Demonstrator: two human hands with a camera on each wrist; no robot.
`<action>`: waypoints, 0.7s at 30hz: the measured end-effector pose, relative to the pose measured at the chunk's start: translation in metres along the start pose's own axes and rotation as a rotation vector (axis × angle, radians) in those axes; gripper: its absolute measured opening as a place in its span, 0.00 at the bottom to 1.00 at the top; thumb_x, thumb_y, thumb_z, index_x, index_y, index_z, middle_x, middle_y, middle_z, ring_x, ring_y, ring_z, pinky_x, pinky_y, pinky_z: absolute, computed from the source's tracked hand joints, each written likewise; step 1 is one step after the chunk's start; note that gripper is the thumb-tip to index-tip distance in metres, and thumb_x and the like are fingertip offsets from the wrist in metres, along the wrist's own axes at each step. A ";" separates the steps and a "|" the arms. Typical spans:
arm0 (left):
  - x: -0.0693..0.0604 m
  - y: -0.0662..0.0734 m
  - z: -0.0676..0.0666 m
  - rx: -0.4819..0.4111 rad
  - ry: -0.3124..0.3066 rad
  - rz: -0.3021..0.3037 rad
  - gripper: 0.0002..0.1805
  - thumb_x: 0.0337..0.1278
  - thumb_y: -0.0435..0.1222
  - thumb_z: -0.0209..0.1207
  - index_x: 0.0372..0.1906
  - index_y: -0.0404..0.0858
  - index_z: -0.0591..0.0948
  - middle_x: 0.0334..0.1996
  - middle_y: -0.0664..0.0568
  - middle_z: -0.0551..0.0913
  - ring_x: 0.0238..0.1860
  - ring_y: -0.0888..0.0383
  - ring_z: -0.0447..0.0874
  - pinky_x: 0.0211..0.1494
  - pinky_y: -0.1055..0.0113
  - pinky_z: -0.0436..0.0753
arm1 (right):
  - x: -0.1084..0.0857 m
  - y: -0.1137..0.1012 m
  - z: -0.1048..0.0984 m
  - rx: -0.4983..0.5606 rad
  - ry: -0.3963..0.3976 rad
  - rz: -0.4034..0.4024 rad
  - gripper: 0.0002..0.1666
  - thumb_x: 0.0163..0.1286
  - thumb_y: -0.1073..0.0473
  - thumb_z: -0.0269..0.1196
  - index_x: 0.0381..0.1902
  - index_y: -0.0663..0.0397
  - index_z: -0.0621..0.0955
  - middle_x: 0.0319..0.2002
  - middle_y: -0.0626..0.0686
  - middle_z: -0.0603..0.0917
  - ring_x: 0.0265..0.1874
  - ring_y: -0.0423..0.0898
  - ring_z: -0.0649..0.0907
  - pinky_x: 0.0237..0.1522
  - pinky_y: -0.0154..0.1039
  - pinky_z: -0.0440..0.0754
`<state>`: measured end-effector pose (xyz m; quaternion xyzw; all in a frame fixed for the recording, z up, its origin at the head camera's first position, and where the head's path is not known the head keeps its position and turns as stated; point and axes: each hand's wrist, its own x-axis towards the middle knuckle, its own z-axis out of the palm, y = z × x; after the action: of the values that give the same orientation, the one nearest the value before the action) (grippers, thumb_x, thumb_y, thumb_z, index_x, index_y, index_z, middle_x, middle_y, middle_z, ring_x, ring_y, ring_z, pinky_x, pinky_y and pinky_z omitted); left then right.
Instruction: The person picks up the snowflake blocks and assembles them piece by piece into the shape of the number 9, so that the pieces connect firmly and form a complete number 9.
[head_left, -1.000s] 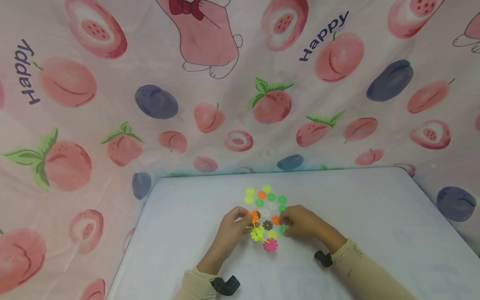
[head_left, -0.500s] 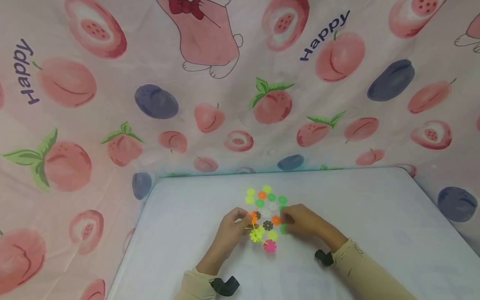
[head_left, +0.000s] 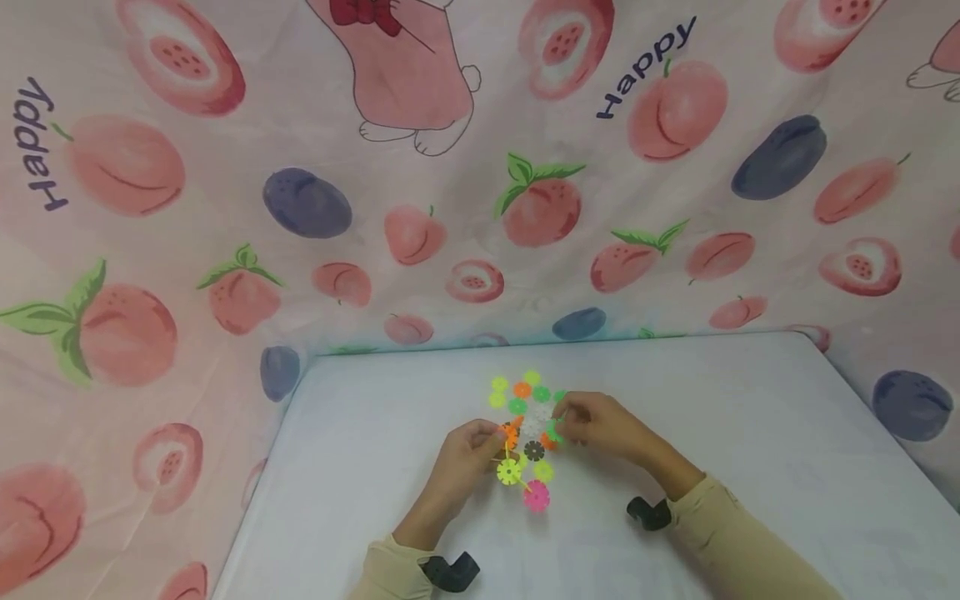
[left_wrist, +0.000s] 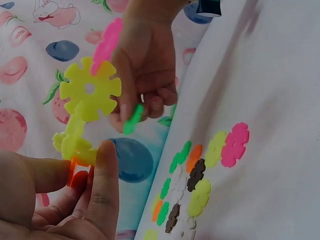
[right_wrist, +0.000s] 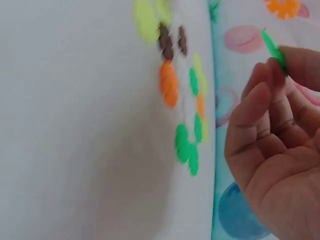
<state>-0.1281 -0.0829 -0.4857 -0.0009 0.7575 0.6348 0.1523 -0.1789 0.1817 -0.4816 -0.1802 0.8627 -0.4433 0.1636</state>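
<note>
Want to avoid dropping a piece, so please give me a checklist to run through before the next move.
1. Right hand pinching a green disc: ok, between thumb and fingers.
2. Left hand holding the joined chain: ok, gripped at its orange piece.
3. Pink disc joined to the yellow disc: ok; firmness cannot tell.
4. A free hand for another disc: not ok, both are occupied.
5. Slots on the green disc: cannot tell, it shows nearly edge-on in both wrist views.
6. Loose discs on the table: ok, several colours.
</note>
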 end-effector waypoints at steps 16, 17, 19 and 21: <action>-0.003 0.006 -0.001 -0.027 -0.036 -0.007 0.16 0.74 0.46 0.57 0.51 0.37 0.80 0.37 0.50 0.89 0.38 0.59 0.85 0.44 0.68 0.82 | -0.004 -0.041 0.002 0.196 0.048 -0.002 0.14 0.73 0.56 0.64 0.54 0.54 0.82 0.32 0.63 0.83 0.36 0.66 0.81 0.41 0.52 0.84; -0.004 0.006 -0.001 -0.038 -0.043 -0.012 0.17 0.74 0.46 0.57 0.52 0.37 0.80 0.37 0.49 0.90 0.37 0.58 0.85 0.43 0.68 0.82 | -0.004 -0.041 0.002 0.197 0.051 0.000 0.14 0.73 0.56 0.64 0.53 0.54 0.82 0.32 0.64 0.83 0.36 0.65 0.81 0.41 0.52 0.84; -0.005 0.007 0.000 -0.049 -0.055 -0.028 0.17 0.74 0.47 0.57 0.52 0.37 0.80 0.36 0.49 0.90 0.36 0.58 0.86 0.43 0.69 0.83 | -0.004 -0.042 0.003 0.200 0.053 -0.001 0.14 0.73 0.57 0.64 0.53 0.55 0.82 0.32 0.65 0.83 0.35 0.64 0.81 0.41 0.52 0.84; -0.007 0.008 0.000 -0.070 -0.072 -0.039 0.18 0.74 0.47 0.57 0.53 0.37 0.80 0.36 0.49 0.91 0.37 0.58 0.88 0.44 0.70 0.84 | -0.004 -0.042 0.005 0.201 0.052 -0.002 0.14 0.73 0.57 0.64 0.53 0.57 0.81 0.32 0.63 0.83 0.35 0.62 0.82 0.41 0.51 0.83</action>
<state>-0.1233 -0.0824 -0.4767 0.0019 0.7287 0.6574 0.1918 -0.1658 0.1574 -0.4486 -0.1523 0.8175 -0.5324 0.1579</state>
